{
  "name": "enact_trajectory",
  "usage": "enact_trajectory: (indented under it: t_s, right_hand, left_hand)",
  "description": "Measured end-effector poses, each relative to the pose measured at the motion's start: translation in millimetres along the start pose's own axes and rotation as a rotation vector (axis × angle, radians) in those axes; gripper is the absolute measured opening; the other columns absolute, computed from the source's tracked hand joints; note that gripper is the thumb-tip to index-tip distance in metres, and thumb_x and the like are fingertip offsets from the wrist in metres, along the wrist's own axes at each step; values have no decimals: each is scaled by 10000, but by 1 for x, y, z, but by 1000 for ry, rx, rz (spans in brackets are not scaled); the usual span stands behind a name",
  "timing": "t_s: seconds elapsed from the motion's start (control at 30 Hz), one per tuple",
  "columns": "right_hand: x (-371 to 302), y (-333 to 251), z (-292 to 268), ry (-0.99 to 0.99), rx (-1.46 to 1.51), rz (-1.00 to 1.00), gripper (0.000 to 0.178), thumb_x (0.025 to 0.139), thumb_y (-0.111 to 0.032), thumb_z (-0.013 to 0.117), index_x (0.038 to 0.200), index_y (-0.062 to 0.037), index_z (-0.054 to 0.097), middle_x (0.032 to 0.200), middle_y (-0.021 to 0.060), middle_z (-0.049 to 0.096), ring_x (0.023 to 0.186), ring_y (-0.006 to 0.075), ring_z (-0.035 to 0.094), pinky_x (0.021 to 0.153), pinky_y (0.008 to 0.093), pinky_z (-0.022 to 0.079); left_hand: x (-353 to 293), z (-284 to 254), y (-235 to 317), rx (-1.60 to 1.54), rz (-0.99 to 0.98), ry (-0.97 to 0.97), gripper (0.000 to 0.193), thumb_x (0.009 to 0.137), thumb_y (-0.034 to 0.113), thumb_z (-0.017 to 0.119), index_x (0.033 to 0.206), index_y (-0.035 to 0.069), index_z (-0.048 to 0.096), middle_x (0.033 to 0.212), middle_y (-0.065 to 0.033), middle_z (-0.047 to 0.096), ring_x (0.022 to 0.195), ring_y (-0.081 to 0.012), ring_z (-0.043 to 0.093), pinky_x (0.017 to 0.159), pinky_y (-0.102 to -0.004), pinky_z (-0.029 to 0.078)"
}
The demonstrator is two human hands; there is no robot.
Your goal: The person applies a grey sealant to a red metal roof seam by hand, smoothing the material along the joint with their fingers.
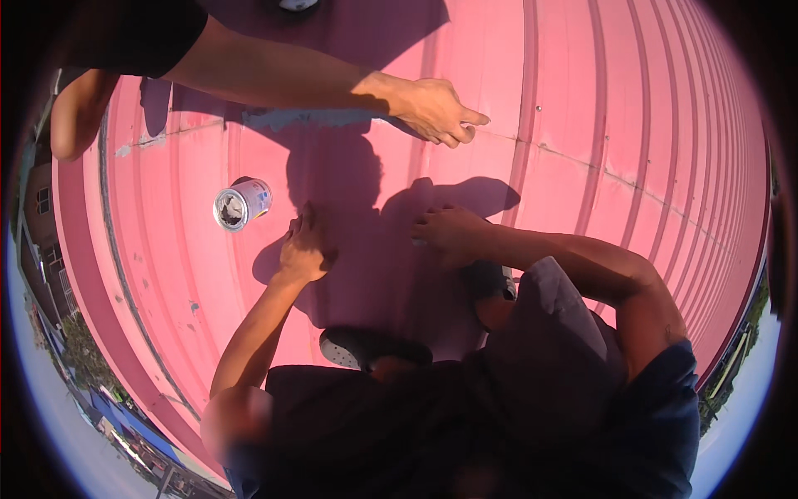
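Note:
My left hand (306,251) rests on the pink ribbed metal roof (399,324), its fingers stretched forward in the shadow and nothing visible in them. To its left stands a metal can (256,198) with a pale printed side; its top is open and grey-white stuff coats the inside. My right hand (453,236) is low over the roof in front of my right knee, fingers bent inward. A small whitish spot shows by its fingertips, too dark to make out. From the upper left another person's hand (436,112) reaches across, index finger pointing at a roof seam.
Grey sealant (309,118) is smeared along the seam at the upper left. Several raised ribs and screws cross the roof. My dark clog (370,348) stands between my arms. The roof's edge (108,274) runs down the left, with buildings and trees below.

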State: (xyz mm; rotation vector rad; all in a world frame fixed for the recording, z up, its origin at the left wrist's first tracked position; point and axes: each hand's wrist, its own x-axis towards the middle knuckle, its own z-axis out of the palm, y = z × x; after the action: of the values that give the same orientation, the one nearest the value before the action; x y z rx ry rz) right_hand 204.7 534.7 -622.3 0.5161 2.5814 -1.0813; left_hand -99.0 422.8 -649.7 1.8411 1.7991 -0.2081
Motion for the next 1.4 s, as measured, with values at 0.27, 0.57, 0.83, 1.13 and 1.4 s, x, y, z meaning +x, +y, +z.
enact_trajectory:
  t_s: [0.27, 0.57, 0.83, 1.13, 1.4]
  right_hand:
    - [-15, -17, 27, 42, 153, 118, 359, 769, -197, 633, 1117, -112, 609, 1076, 126, 615, 1068, 324, 603, 923, 491, 461]
    - [22, -23, 20, -37, 137, 85, 412, 745, -205, 645, 1137, -88, 586, 1086, 135, 606, 1050, 330, 605, 886, 479, 490]
    - [19, -17, 15, -53, 105, 100, 418, 761, -203, 613, 1160, -81, 589, 1096, 150, 608, 1038, 336, 612, 893, 481, 488]
    - [20, -8, 14, -34, 71, 96, 466, 760, -212, 612, 1209, -91, 587, 1089, 133, 615, 1038, 319, 618, 896, 471, 483]
    - [20, 14, 2, 61, 1254, 203, 508, 819, 17, 591, 1320, -43, 528, 1247, 87, 593, 1165, 204, 560, 993, 320, 432]
  left_hand:
    - [1, -7, 8, 8, -31, -134, 909, 763, 263, 751, 1475, -11, 258, 1546, -311, 197, 1393, -477, 305, 1128, -526, 321]
    - [-14, 0, 3, -25, -81, -105, 884, 740, 208, 757, 1469, -3, 305, 1517, -278, 307, 1370, -428, 369, 1141, -446, 341]
    - [-16, -7, 8, -48, -106, -142, 910, 744, 193, 754, 1492, 5, 272, 1520, -264, 316, 1373, -413, 372, 1133, -423, 356]
    - [-17, -7, 8, -55, -105, -126, 862, 776, 202, 741, 1479, -6, 288, 1517, -221, 348, 1387, -372, 362, 1127, -425, 361]
    - [-21, -5, 1, -49, -142, -156, 864, 782, 217, 730, 1491, 28, 273, 1532, -197, 336, 1371, -354, 392, 1095, -423, 406]
